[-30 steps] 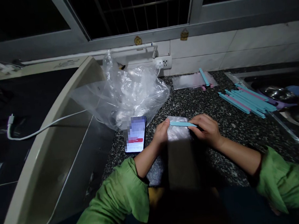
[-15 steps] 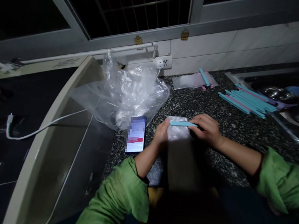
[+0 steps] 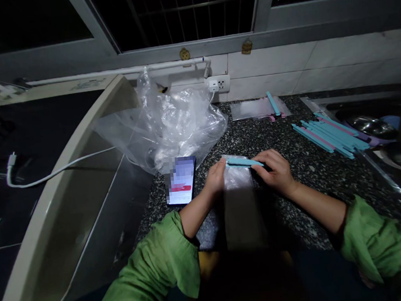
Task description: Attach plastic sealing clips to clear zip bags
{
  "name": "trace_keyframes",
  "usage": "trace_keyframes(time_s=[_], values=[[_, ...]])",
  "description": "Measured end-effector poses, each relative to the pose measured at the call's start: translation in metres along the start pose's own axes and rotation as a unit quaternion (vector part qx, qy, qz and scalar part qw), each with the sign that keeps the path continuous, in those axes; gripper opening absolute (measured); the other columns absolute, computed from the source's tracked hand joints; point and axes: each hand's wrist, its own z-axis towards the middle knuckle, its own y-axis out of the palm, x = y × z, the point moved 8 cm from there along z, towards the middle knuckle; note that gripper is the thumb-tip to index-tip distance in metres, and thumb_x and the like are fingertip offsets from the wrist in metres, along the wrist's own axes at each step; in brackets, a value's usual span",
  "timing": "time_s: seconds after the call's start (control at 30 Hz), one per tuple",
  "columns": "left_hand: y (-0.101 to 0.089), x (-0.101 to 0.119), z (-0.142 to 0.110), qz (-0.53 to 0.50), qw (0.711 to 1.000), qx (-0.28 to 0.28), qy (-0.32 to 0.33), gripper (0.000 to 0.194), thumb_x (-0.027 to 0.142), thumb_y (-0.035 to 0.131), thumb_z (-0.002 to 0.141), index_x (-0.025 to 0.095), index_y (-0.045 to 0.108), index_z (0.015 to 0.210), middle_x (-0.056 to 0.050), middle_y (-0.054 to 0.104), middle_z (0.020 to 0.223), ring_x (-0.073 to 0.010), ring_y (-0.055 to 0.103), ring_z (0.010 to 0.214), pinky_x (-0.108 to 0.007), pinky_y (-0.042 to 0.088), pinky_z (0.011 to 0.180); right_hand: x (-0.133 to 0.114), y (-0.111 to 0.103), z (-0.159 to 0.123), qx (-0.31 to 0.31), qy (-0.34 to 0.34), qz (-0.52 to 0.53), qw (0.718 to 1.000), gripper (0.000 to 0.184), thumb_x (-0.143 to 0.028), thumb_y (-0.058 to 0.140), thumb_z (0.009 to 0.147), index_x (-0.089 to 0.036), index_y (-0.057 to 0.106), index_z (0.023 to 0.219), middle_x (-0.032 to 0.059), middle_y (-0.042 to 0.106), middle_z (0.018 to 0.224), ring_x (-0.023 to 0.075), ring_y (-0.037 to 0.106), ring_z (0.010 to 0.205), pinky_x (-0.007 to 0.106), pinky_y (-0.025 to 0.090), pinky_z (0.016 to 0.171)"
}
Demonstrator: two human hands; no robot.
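A light-blue bag sealing clip [image 3: 240,162] lies across the upper end of a clear plastic bag [image 3: 238,184] in front of me. Its two long bars look slightly parted towards the right. My left hand [image 3: 216,177] is closed on the bag's left edge, at the left end of the clip. With thumb and fingers, my right hand [image 3: 275,171] pinches the clip's right end. The lower part of the bag hangs in shadow towards me.
A lit phone [image 3: 182,180] lies left of my hands, below a crumpled plastic bag [image 3: 183,123]. Several blue and pink clips [image 3: 330,135] are piled at the right, beside a sink with metal bowls [image 3: 371,125]. Farther back, another blue clip [image 3: 273,103] rests on a flat bag [image 3: 249,110].
The clip's bars show a narrow gap now, where they looked like one strip before. Its left end sits slightly higher; both hands have stayed nearly in place.
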Motion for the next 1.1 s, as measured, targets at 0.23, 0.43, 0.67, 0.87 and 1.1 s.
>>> trace_keyframes(time_s=[0.23,0.43,0.67,0.87,1.1], values=[[0.001,0.006,-0.003,0.017,1.0,0.0,0.0,0.039,0.049,0.064,0.067,0.014,0.055,0.053,0.001,0.051,0.045,-0.0088,0.041,0.043,-0.022,0.031,0.043,0.005,-0.004,0.001,0.009,0.041,-0.003,0.999,0.007,-0.023,0.056,0.081,-0.021,0.062,0.083,0.0045,0.065,0.077,0.0182,0.06,0.074,0.034,0.048,0.064],[0.001,0.01,-0.006,0.033,0.999,0.013,-0.007,0.036,0.043,0.061,0.073,0.015,0.055,0.052,0.0,0.052,0.048,-0.0102,0.043,0.044,-0.024,0.035,0.046,0.003,-0.009,0.002,0.035,0.033,0.012,0.999,0.005,-0.021,0.057,0.081,-0.021,0.06,0.084,0.0042,0.064,0.077,0.018,0.06,0.074,0.034,0.048,0.065],[0.0,0.014,-0.006,0.022,0.999,0.029,-0.006,0.036,0.04,0.061,0.074,0.014,0.054,0.05,0.001,0.051,0.045,-0.0093,0.041,0.043,-0.022,0.033,0.044,0.004,-0.016,0.004,0.046,0.044,0.005,0.998,0.006,-0.023,0.054,0.083,-0.022,0.06,0.085,0.0042,0.065,0.078,0.0184,0.06,0.073,0.036,0.048,0.066],[-0.004,0.017,-0.005,0.02,0.999,0.04,0.007,0.037,0.038,0.06,0.075,0.014,0.053,0.048,0.001,0.052,0.045,-0.0087,0.041,0.043,-0.022,0.032,0.045,0.006,-0.023,0.005,0.065,0.03,0.009,0.997,0.007,-0.023,0.054,0.083,-0.022,0.059,0.087,0.0044,0.065,0.079,0.0184,0.06,0.074,0.036,0.048,0.067],[-0.007,0.017,-0.003,0.017,0.999,0.044,0.023,0.037,0.044,0.063,0.07,0.014,0.053,0.051,0.002,0.052,0.046,-0.0091,0.042,0.044,-0.022,0.032,0.043,0.014,-0.03,0.005,0.073,0.06,0.0,0.996,0.009,-0.028,0.053,0.084,-0.022,0.058,0.086,0.0047,0.065,0.079,0.0196,0.06,0.075,0.038,0.048,0.068]])
